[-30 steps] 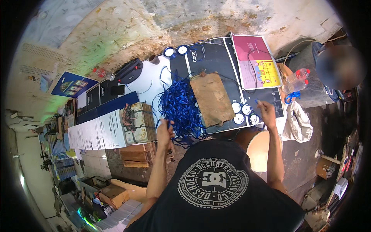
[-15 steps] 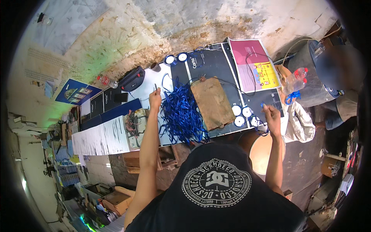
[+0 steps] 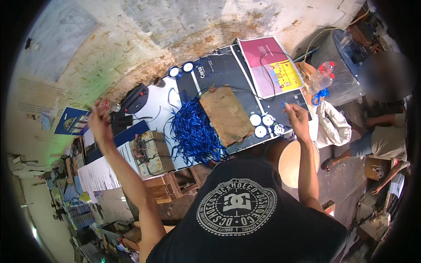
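At frame right, the right hand (image 3: 298, 117) pinches a ribbon (image 3: 283, 104), spools (image 3: 260, 131) just lower left; the left hand (image 3: 100, 126), frame left, is farther, fingers too blurred to tell.

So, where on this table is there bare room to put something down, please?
Two patches look free: the white surface between the blue ribbon pile and the black case, and the dark surface between the upper spools and the poster. The pile, brown board and lower spools crowd the near edge.
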Available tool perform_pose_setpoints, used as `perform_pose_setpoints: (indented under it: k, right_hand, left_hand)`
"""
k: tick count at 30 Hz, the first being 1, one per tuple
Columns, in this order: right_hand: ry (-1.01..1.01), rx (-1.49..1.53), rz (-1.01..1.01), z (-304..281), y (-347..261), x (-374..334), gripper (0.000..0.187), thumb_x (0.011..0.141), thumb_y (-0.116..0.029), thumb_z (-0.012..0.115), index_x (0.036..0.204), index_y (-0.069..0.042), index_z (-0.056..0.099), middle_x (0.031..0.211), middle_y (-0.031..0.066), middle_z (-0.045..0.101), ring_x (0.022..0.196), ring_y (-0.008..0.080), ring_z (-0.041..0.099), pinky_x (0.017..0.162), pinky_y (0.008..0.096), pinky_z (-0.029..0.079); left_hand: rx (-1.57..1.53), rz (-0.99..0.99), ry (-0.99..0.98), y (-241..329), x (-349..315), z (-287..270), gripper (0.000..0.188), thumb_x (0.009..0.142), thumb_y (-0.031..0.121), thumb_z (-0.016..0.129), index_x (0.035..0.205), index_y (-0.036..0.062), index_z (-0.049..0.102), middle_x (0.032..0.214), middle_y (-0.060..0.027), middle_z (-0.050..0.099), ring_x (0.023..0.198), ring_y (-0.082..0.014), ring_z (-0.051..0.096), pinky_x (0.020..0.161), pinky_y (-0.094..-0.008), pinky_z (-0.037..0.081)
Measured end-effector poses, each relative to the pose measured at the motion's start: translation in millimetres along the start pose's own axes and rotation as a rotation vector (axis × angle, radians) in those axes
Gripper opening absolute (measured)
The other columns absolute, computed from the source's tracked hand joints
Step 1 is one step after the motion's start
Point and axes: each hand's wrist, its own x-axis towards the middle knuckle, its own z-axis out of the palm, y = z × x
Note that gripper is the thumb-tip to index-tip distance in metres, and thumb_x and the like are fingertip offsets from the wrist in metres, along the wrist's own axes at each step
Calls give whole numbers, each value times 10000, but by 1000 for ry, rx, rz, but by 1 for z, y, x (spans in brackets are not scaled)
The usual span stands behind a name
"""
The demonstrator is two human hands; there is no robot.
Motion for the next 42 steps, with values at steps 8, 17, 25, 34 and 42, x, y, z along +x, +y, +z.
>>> perform_pose_setpoints:
  k: [8, 17, 25, 34, 42]
  right_hand:
    - [-146, 334, -66, 57, -61, -3, 269, 942, -216, 557, 786, -16, 648, 596, -90, 422, 556, 6, 321, 493, 207, 240]
    - [-371, 461, -149, 105, -90, -38, 200, 952, -148, 525, 853, -13, 633, 626, -73, 443, 575, 5, 337, 495, 209, 254]
    - [-569, 445, -83, 105, -81, -41, 190, 963, -127, 496, 876, 2, 605, 648, -81, 414, 610, 9, 327, 513, 212, 266]
    - [-568, 421, 25, 112, -93, -45, 190, 959, -149, 504, 1011, 12, 591, 673, -27, 486, 597, 42, 417, 525, 244, 356]
    - [-159, -77, -554, 124, -97, -47, 184, 823, -7, 644, 1003, 3, 605, 791, 138, 634, 635, 214, 613, 526, 291, 459]
  left_hand:
    - [40, 113, -310, 60, -133, 93, 114, 858, 155, 632, 839, 45, 609, 638, 45, 469, 518, -24, 365, 435, -174, 272]
    - [3, -218, -702, -19, -224, 212, 439, 752, 15, 730, 1167, -46, 599, 628, 111, 388, 562, 14, 316, 508, -169, 242]
    - [-236, -358, -642, -46, -232, 205, 188, 780, 3, 705, 961, -42, 685, 747, -15, 629, 576, -42, 451, 531, -191, 351]
    - [-313, -497, -404, -50, -236, 201, 155, 827, 117, 709, 740, -6, 673, 580, 43, 521, 500, -22, 377, 464, -198, 249]
    - [-330, -476, -283, -50, -235, 202, 169, 826, 127, 714, 713, 10, 670, 575, 49, 501, 501, -24, 380, 469, -206, 256]
